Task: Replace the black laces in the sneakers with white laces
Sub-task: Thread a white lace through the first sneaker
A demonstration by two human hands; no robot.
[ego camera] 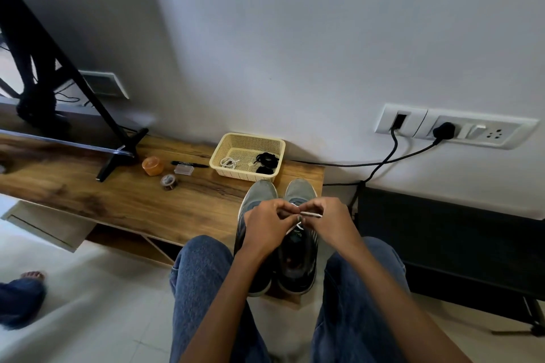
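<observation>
left hand (267,222) + right hand (330,222) pinch white lace (311,214) | over right sneaker (299,259)

Plain white wall (295,23) behind, with a switch-and-socket plate (455,127) low on the right, two black cables plugged in. Low wooden table (118,194) along the wall, black stand leg (88,91) on it. Pale tiled floor (103,303). Dark low bench (457,244) at right.

A pair of grey fabric sneakers (295,247) is set side by side on a low wooden table (124,200). A thin white lace (311,215) is pinched above the right-hand sneaker by the left hand (269,222) and right hand (330,219). Behind, a cream perforated plastic basket (267,141) is seen, with coiled black laces (266,160) inside.
</observation>
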